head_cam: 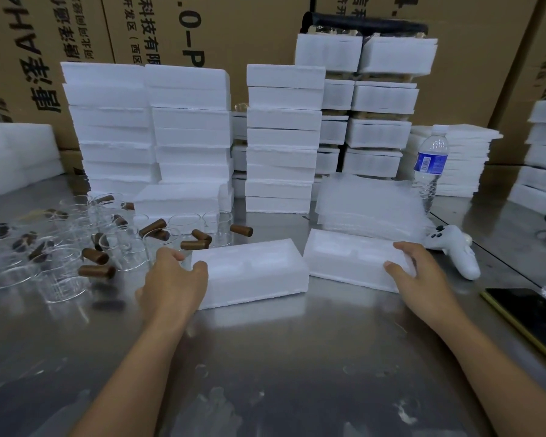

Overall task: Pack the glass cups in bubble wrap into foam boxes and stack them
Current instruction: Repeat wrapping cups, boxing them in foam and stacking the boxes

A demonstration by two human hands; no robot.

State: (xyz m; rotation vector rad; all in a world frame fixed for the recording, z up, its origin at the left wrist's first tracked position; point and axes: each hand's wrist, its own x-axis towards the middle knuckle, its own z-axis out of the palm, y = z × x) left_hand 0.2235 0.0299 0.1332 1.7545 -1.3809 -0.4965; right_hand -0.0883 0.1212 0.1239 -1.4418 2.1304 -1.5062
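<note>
Two open white foam box halves lie side by side on the steel table. My left hand (174,279) grips the left end of the left foam half (252,275), thumb on its near rim. My right hand (420,269) holds the right end of the right foam half (350,260), with the thumb on its near edge. Several clear glass cups (123,244) with brown wooden handles (96,271) crowd the table to the left. A pile of bubble wrap sheets (372,206) lies just behind the right half.
Tall stacks of closed foam boxes (281,137) line the back, in front of cardboard cartons. A water bottle (431,165) stands at back right. A white controller (457,250) and a dark phone (530,313) lie to the right. More foam stacks (542,152) stand at far right.
</note>
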